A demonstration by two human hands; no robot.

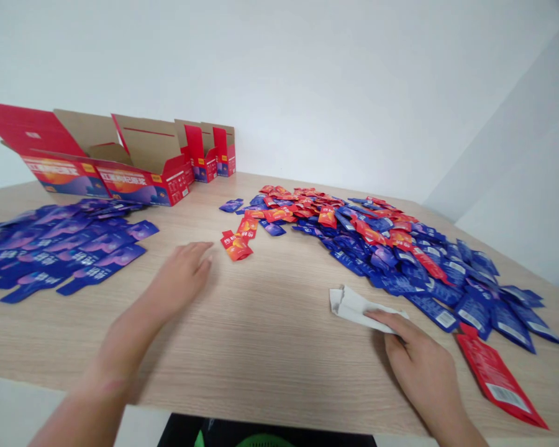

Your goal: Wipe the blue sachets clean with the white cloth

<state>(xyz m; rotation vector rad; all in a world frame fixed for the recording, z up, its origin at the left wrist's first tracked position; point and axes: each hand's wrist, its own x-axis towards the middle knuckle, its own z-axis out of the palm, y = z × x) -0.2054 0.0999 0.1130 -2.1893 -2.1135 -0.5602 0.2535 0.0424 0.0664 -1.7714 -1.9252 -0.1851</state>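
My left hand [184, 273] hovers over or rests on the table, just left of two small red sachets [236, 246]. Its fingers are stretched out with the thumb apart, and nothing is in it. A folded white tissue [361, 305] is held between the thumb and fingers of my right hand [417, 357], close above the tabletop. To the right of that hand lies a larger red pouch [496, 372] with a barcode label. Behind it spreads a heap of blue pouches [428, 273], with red sachets [307, 202] mixed in and on top.
Overlapping blue pouches [74, 242] lie in rows at the left. Open red-and-blue cardboard boxes [140, 180] stand behind them, with more boxes [223, 158] by the wall. The wooden table [261, 360] has its front edge near me; a dark object with green parts [265, 439] sits below it.
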